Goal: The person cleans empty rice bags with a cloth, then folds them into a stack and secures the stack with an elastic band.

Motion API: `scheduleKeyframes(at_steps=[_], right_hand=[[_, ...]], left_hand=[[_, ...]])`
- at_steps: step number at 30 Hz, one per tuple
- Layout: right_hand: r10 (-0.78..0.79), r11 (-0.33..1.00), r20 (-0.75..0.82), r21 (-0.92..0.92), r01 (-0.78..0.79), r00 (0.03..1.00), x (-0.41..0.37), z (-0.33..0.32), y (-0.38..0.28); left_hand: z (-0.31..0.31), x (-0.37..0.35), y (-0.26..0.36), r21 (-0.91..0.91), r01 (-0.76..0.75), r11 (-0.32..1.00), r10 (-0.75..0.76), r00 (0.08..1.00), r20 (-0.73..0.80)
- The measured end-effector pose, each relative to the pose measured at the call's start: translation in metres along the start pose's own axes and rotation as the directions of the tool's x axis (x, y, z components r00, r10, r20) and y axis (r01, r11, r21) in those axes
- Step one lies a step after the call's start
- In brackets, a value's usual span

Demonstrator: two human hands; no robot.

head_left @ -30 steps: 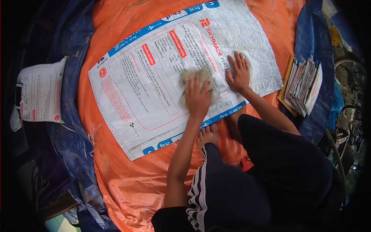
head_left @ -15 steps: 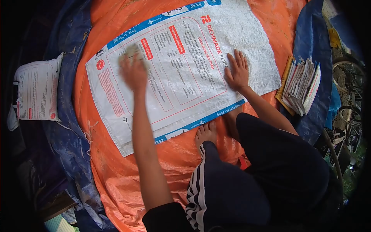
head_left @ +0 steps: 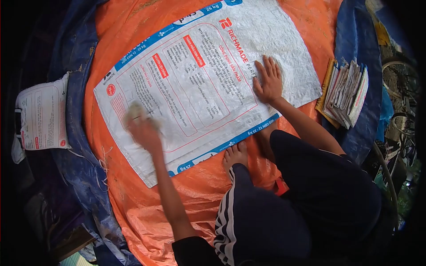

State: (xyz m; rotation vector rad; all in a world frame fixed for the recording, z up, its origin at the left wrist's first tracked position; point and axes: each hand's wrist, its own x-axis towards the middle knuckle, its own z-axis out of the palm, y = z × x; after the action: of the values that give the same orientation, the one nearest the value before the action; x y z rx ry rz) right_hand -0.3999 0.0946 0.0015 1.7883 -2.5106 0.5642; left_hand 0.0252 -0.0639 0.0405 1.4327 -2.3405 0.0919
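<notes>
A large white woven feed sack (head_left: 293,53) with blue borders and printed text lies flat, one corner folded near the bottom left. My right hand (head_left: 269,82) rests on its upper right part, palm down with the fingers apart. Over the left part of the sack is my left hand (head_left: 144,131), smeared by motion. A pale, greenish-white cloth (head_left: 138,110) is bunched under its fingers against the printed surface.
Beneath the sack spreads an orange tarp (head_left: 120,195), edged by a blue tarp (head_left: 77,146). A stack of folded sacks (head_left: 346,93) sits at right. A stuffed white sack (head_left: 43,113) with loose string (head_left: 104,164) lies at left. My bare foot (head_left: 235,155) is beside the sack's lower edge.
My left hand has swept the cloth down and slightly left across the sack. The right hand stays pressed on the sack, and the whole view has shifted slightly.
</notes>
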Motion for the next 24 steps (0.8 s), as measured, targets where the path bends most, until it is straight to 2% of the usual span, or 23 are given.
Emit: scheduleKeyframes(at_steps=[1,2,3,4,7,11,14,17,21,22,24], right_hand=[[-0.007,1.000,0.000,-0.004,0.007,1.000,0.001,0.000,0.000],[-0.007,1.000,0.004,-0.010,0.007,1.000,0.001,0.000,0.000],[-0.009,1.000,0.006,-0.014,0.009,1.000,0.001,0.000,0.000],[-0.011,1.000,0.008,-0.016,0.011,1.000,0.001,0.001,-0.001],[-0.006,1.000,0.014,-0.030,0.007,1.000,0.001,0.003,0.000],[-0.001,1.000,0.007,-0.024,0.002,1.000,0.001,0.002,-0.002],[0.003,1.000,0.010,-0.012,-0.003,1.000,0.000,0.001,-0.003],[0.013,1.000,0.020,-0.018,-0.013,1.000,0.000,0.001,-0.001],[0.011,1.000,0.015,-0.010,-0.011,1.000,0.001,-0.001,-0.001],[0.014,1.000,0.020,-0.010,-0.014,1.000,0.001,-0.002,-0.001],[0.019,1.000,0.022,-0.010,-0.019,1.000,0.001,-0.002,-0.001]], left_hand=[[0.010,-0.002,0.046,0.029,0.075,0.997,-0.079,0.980,0.181],[0.045,-0.024,0.075,-0.132,0.017,0.991,0.003,0.989,0.150],[0.057,-0.024,0.119,-0.176,-0.056,0.983,0.096,0.970,0.224],[0.077,-0.025,0.156,-0.291,-0.094,0.952,0.141,0.979,0.145],[0.093,0.016,0.240,-0.416,-0.207,0.885,0.281,0.952,0.123],[0.138,0.088,0.265,-0.365,-0.309,0.878,0.351,0.935,0.053],[0.151,0.138,0.244,-0.237,-0.269,0.934,0.280,0.960,0.014],[0.161,0.168,0.186,-0.135,-0.169,0.976,0.164,0.985,-0.045],[0.140,0.176,0.054,0.167,-0.024,0.986,0.033,0.998,-0.053],[0.126,0.173,0.018,0.213,-0.015,0.977,0.021,0.999,-0.026],[0.124,0.153,-0.072,0.262,0.100,0.960,-0.099,0.995,-0.017]])
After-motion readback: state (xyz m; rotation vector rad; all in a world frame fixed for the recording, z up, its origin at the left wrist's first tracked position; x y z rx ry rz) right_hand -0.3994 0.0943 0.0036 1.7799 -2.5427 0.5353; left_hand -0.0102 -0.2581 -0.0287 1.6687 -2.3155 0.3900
